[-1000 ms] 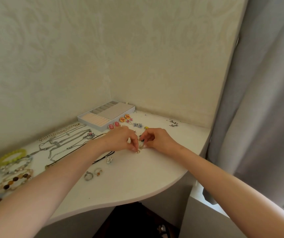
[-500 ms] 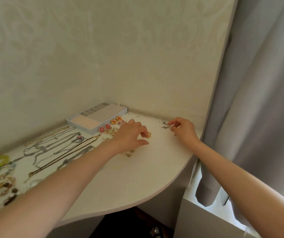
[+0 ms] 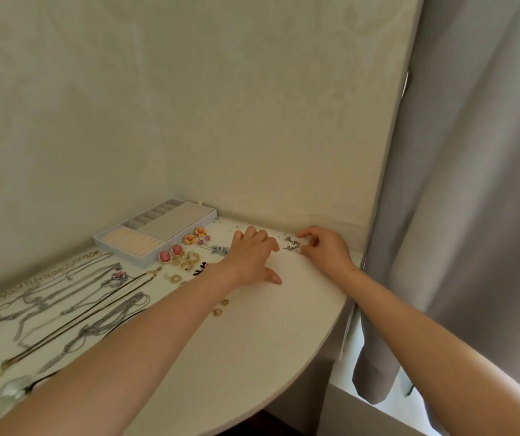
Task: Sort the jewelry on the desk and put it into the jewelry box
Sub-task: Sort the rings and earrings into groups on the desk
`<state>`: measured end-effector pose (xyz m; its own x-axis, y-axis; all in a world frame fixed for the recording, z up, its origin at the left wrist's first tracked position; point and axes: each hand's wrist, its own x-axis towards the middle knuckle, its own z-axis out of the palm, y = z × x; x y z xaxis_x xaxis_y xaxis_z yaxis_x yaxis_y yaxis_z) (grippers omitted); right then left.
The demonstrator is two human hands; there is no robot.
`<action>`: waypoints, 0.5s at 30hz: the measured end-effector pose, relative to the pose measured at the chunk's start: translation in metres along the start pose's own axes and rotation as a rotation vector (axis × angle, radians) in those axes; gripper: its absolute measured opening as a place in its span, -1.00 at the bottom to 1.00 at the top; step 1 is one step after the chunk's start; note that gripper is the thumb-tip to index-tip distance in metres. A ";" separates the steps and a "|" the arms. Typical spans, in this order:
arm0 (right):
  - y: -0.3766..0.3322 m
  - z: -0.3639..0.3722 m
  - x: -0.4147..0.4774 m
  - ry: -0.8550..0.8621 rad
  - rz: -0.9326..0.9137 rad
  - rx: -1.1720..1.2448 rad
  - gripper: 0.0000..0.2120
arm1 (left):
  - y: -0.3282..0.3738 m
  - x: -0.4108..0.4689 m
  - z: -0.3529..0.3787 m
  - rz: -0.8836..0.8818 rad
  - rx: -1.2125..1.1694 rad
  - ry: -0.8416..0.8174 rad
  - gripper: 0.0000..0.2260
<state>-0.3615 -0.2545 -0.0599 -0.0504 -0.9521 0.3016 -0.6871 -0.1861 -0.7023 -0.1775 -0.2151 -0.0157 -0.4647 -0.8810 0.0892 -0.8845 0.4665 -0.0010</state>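
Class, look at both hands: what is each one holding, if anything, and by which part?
The left hand holds nothing; it lies open on the desk. The right hand has finger and thumb either side of the silver earrings; a grip cannot be told.

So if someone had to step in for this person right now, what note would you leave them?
Left hand open, flat on the desk.
Right hand curled over the small silver earrings by the wall; grip unclear.
Jewelry box at the back looks empty.
Necklaces laid out left, coloured earrings grouped beside the box, two gold pieces near the left forearm.
Done: rough sorting. Left: boxing everything.
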 end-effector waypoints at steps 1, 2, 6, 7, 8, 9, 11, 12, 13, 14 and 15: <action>0.000 0.001 0.001 0.001 0.000 0.000 -0.83 | 0.000 0.002 0.001 -0.002 -0.008 -0.004 -0.38; 0.001 0.002 0.002 0.000 0.000 0.001 -0.88 | -0.001 0.004 0.001 -0.003 -0.020 -0.009 -0.38; -0.002 0.001 0.002 -0.002 0.000 0.014 -0.94 | -0.002 0.007 0.002 -0.017 -0.111 0.005 -0.38; -0.004 0.000 0.001 0.003 0.002 0.059 -0.94 | -0.002 0.008 0.002 -0.023 -0.145 0.038 -0.41; -0.006 -0.001 -0.001 0.009 0.004 0.130 -0.93 | 0.000 0.008 0.004 -0.030 -0.184 0.087 -0.46; -0.010 -0.003 -0.003 0.008 0.006 0.212 -0.92 | 0.001 0.009 0.005 -0.038 -0.225 0.146 -0.52; -0.018 -0.006 -0.009 -0.021 0.010 0.360 -0.90 | 0.006 0.012 0.007 -0.049 -0.297 0.256 -0.63; -0.021 -0.007 -0.012 -0.045 0.010 0.420 -0.89 | 0.008 0.013 0.007 -0.056 -0.330 0.286 -0.66; -0.024 -0.008 -0.013 -0.068 0.005 0.464 -0.87 | 0.010 0.015 0.006 -0.067 -0.363 0.303 -0.68; -0.026 -0.008 -0.014 -0.090 -0.003 0.489 -0.87 | 0.011 0.016 0.005 -0.081 -0.394 0.310 -0.71; -0.029 -0.009 -0.014 -0.110 -0.010 0.497 -0.88 | 0.012 0.016 0.004 -0.098 -0.418 0.313 -0.74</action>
<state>-0.3476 -0.2333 -0.0385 0.0493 -0.9647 0.2588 -0.2578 -0.2626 -0.9298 -0.1960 -0.2240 -0.0184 -0.2897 -0.8860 0.3619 -0.8016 0.4313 0.4141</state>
